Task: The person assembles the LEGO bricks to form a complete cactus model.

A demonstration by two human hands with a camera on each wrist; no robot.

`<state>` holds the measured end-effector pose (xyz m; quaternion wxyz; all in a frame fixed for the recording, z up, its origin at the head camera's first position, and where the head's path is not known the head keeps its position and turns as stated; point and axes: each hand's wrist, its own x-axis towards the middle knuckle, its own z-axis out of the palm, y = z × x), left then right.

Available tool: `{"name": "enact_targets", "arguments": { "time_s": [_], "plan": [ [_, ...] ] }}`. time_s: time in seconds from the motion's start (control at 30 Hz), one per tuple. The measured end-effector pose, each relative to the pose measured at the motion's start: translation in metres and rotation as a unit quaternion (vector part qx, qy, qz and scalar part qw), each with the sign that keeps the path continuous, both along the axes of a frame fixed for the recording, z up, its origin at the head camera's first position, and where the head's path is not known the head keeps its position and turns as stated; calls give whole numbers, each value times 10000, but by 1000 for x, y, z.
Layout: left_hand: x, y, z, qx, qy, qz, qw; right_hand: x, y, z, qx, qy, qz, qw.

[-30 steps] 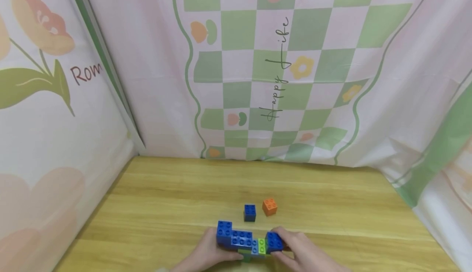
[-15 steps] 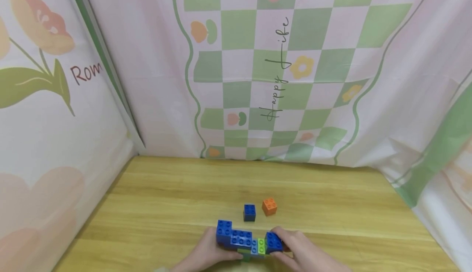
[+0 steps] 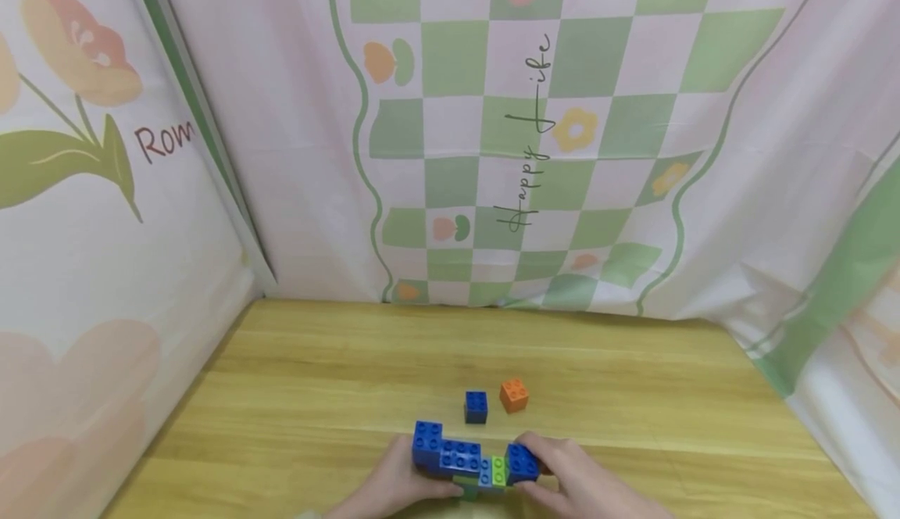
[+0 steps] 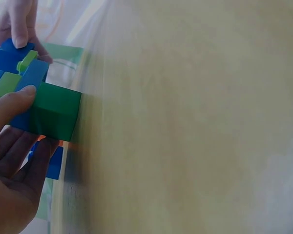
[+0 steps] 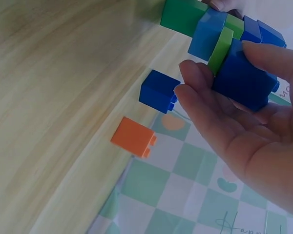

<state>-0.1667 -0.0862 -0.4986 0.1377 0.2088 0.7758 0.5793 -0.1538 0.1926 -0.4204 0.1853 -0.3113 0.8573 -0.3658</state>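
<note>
One multicoloured brick assembly (image 3: pixel 460 455), between left grip (image 3: pixel 402 476) and right grip (image 3: pixel 573 474), the former pinching its body, the latter clasping the dark-blue end block (image 3: pixel 522 463); full seating of that block cannot be told. Probable fault: joints springing apart, should pressure come skewed. Ahead of the grips, on the tabletop (image 3: pixel 316 394): one loose blue block (image 3: pixel 476 408), one orange block (image 3: pixel 514 395) just beside it.

A wood-grained tabletop (image 3: pixel 316 370) bears a blue block (image 3: pixel 476 407) and, just beside it, an orange block (image 3: pixel 514 395), studs upward.
</note>
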Motion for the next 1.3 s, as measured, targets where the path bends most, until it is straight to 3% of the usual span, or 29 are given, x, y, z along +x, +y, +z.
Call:
{"name": "enact_targets", "arguments": {
  "time_s": [0.3,0.67,0.8,0.97,1.3],
  "plan": [
    [0,0,2,38,-87,-10,10000,-1,0,5,157,-85,-20,9998],
    [2,2,5,90,-180,1,9998,7,3,18,879,465,-536,9936],
    [2,1,4,131,-67,-13,9999,7,5,21,616,1077,-608,9904],
    [2,1,2,102,85,-7,9999,3,6,18,-23,2135,-606,9751],
    [2,1,0,39,31,6,10000,-15,9,9,-700,3006,-808,9477]
  ]
}}
